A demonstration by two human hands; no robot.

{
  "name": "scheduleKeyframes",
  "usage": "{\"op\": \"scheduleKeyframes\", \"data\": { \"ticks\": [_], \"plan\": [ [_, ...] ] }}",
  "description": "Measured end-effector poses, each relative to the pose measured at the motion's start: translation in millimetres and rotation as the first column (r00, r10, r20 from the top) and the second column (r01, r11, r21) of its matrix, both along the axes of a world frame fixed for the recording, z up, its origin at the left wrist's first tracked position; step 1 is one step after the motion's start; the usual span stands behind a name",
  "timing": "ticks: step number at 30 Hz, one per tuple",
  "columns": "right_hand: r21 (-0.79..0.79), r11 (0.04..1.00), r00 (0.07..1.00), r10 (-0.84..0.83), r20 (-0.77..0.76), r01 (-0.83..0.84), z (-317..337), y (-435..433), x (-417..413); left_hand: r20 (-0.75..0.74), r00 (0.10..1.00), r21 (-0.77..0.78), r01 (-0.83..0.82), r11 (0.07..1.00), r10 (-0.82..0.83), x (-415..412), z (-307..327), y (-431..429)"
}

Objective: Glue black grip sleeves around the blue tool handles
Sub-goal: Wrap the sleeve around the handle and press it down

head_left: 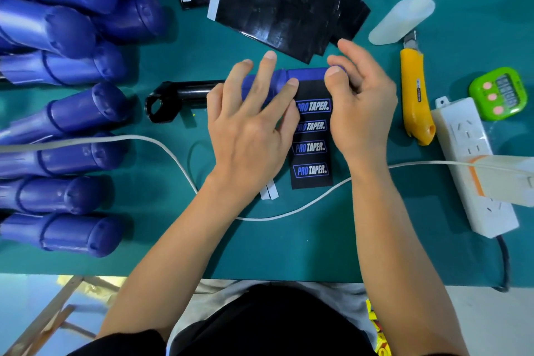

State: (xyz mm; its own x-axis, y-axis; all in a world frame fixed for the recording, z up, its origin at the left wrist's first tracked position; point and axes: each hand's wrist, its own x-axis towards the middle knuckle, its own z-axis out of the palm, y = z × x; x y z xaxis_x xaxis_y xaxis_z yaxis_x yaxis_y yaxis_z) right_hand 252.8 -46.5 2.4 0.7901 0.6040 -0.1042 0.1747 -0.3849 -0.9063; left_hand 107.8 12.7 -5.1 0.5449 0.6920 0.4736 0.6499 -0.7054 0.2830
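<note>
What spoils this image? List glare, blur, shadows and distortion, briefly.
Head view: glare streaks the glossy stack of black sleeves and the blue handles at left; head view: wide-angle bending curves the power strip and table edge; head view: the right hand on the blue handle looks slightly soft, yet the printed sleeve is readable; head view: shadows are soft and faint.

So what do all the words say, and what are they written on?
"PRO TAPER": printed four times, one under another, on the black grip sleeve that lies against the blue tool handle.
Label on the yellow utility knife: too small to read.
Display of the green timer: blurred, unreadable.
Red print on the yellow packet at the lower edge: unreadable.
</note>
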Motion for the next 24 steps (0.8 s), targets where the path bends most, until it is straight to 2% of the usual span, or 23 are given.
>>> {"op": "scheduleKeyframes", "data": {
  "ticks": [6, 9, 12, 14, 16, 18, 20, 24],
  "plan": [
    [-0.015, 0.997, 0.996, 0.08, 0.029, -0.08, -3.8, -7.5, 5.6, 0.099, 0.995, -0.092, 0.012, 0.996, -0.003, 0.1, -6.3, 0.0],
    [0.011, 0.998, 0.996, 0.067, -0.054, -0.066, -4.2, -6.3, 4.3, 0.134, 0.991, -0.163, 0.045, 0.986, -0.023, -1.0, -8.3, 0.2],
    [0.005, 0.999, 0.999, 0.04, -0.027, -0.039, -4.7, -4.4, 2.1, 0.151, 0.988, -0.239, 0.081, 0.968, -0.045, -2.1, -7.1, 1.9],
    [0.006, 1.0, 1.0, 0.031, -0.003, -0.031, -6.1, -5.3, 1.3, 0.184, 0.98, -0.369, 0.135, 0.92, -0.07, -8.6, -1.4, 9.2],
    [0.007, 0.999, 0.999, 0.034, 0.013, -0.035, -6.9, -3.8, 0.3, 0.119, 0.986, -0.473, 0.158, 0.867, -0.115, -19.9, 1.7, 22.2],
    [0.007, 0.999, 0.999, 0.037, 0.013, -0.037, -8.0, -2.8, 0.7, -0.036, 0.98, -0.437, 0.162, 0.885, -0.197, -24.4, 1.2, 33.1],
    [-0.001, 0.999, 0.999, 0.045, -0.006, -0.045, -8.0, -3.6, 2.0, -0.147, 0.967, -0.347, 0.146, 0.927, -0.208, -20.0, -3.3, 37.2],
    [-0.014, 0.998, 0.997, 0.054, -0.064, -0.055, -3.3, -4.8, -6.2, -0.116, 0.975, -0.285, 0.148, 0.947, -0.187, -16.4, -9.2, 39.7]
  ]
}}
